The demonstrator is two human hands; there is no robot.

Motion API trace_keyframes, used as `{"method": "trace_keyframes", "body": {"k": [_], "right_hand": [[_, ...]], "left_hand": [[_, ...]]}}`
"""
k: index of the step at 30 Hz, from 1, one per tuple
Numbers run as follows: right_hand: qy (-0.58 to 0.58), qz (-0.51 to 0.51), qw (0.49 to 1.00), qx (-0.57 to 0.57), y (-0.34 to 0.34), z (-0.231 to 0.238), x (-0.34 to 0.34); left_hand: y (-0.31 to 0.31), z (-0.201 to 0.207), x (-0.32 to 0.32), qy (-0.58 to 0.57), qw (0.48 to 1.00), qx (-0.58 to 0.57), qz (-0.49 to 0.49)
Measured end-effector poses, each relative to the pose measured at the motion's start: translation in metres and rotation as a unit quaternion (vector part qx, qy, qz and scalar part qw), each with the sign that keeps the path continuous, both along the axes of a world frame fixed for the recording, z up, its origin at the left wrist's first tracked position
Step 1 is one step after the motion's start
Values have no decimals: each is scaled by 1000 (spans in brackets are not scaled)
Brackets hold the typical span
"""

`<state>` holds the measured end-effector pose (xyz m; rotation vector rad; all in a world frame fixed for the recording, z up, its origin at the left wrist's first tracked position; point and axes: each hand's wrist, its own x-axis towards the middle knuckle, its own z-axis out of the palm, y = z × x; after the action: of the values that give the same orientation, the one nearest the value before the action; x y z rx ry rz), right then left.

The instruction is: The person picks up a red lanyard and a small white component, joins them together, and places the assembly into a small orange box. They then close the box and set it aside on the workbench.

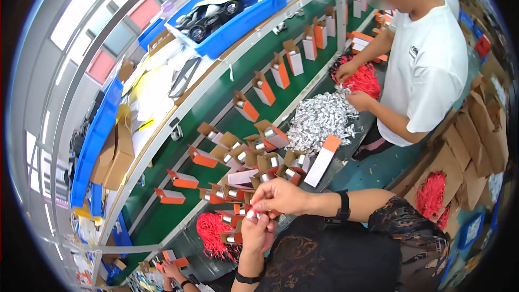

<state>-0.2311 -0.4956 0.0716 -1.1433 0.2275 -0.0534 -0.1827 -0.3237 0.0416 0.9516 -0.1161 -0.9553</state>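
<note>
My right hand (281,197) and my left hand (256,233) meet in front of me, fingertips pinched together. Between them is a small whitish piece (252,214) with a bit of red beside it, too small to name. Just beyond my hands stands a cluster of open orange-and-white cardboard boxes (238,158), several with silver cylinders showing inside. A bundle of red cords (212,233) lies to the left of my left hand. One long white box with an orange end (323,161) lies to the right, past my right hand.
A green conveyor belt (208,112) carries a row of open boxes. Small silver-white packets (319,121) are heaped on the dark side table. Across from them, a co-worker in a white shirt (427,65) handles red cords (361,81). A blue bin (216,48) sits on the shelf.
</note>
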Motion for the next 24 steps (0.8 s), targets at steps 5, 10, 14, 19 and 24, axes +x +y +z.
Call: {"method": "trace_keyframes", "body": {"k": [5, 10, 14, 19, 24], "right_hand": [[-170, 363, 891, -214, -31, 5, -10], [-139, 92, 706, -688, -14, 5, -32], [-197, -129, 732, -639, -8, -6, -12], [-65, -102, 987, -103, 4, -12, 17], [-39, -44, 978, 202, 9, -13, 27]], "left_hand": [[14, 1, 6, -216, 954, 109, -177], [3, -8, 2, -289, 925, 223, -100], [-21, 5, -3, -141, 979, 101, 106], [-22, 8, 5, 87, 986, -88, 109], [-23, 8, 11, 13, 988, -27, 149]]}}
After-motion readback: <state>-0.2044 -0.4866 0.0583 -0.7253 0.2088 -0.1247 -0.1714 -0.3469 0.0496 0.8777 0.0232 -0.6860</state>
